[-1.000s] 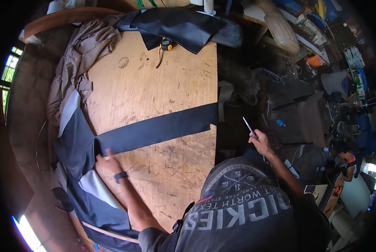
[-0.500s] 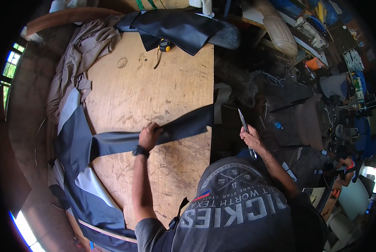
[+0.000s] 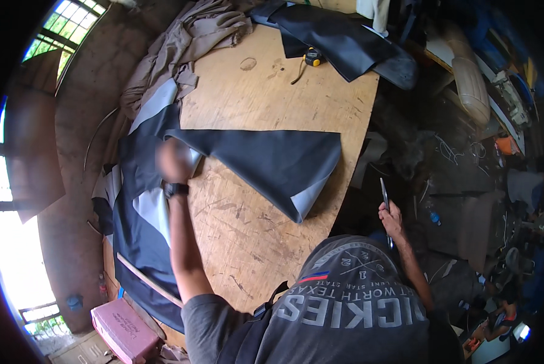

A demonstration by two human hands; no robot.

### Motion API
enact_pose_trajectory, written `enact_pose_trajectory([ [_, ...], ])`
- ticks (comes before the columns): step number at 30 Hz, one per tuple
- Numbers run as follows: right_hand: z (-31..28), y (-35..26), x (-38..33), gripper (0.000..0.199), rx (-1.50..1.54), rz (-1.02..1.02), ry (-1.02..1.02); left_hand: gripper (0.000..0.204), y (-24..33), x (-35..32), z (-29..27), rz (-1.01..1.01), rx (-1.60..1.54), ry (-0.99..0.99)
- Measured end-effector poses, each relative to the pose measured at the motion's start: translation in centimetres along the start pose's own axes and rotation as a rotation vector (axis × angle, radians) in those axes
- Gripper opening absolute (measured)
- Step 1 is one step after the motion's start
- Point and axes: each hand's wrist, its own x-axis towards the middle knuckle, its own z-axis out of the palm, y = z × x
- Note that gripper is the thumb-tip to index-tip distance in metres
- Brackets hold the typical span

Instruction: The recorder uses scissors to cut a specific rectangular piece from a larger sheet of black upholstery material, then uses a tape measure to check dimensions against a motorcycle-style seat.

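A piece of black sheet material, likely vinyl or leather, lies across the wooden table, pale backing showing at its turned-up right corner. My left hand is at this piece's left end, over more of the dark material; motion blurs its fingers, so its grip cannot be made out. Past the table's right edge, my right hand is closed round slim metal scissors, their point facing away from me. A larger dark sheet with grey-white backing drapes along the table's left side.
Brown crumpled fabric lies on the far left of the wooden table. A yellow-black tape measure sits near more black sheets at the far end. A wooden strip and a pink box are at lower left.
My left hand has moved left from the middle of the black piece to its left end. That piece now lies spread wider, its right corner turned up. The scissors remain in my right hand.
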Motion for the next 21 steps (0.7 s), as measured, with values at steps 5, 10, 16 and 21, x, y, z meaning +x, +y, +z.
enact_pose_trajectory([
  [5, 0.1, -0.5, 0.9, 0.007, -0.175, -0.080, -0.017, 0.051, 18.9, -14.5, 2.0, -0.151, -0.456, -0.150],
  [10, -0.2, -0.9, 1.6, 0.005, -0.279, -0.189, 0.036, 0.081, 31.8, -21.7, -0.9, -0.051, -0.432, -0.557],
  [16, 3.3, -4.1, 2.7, 0.018, -0.434, -0.120, -0.175, 0.034, 26.5, -25.9, 2.0, -0.049, -0.463, -0.393],
  [21, 2.4, -1.7, 3.2, 0.013, -0.213, -0.170, -0.159, 0.038, 24.3, -27.2, -1.1, -0.256, -0.376, -0.358],
])
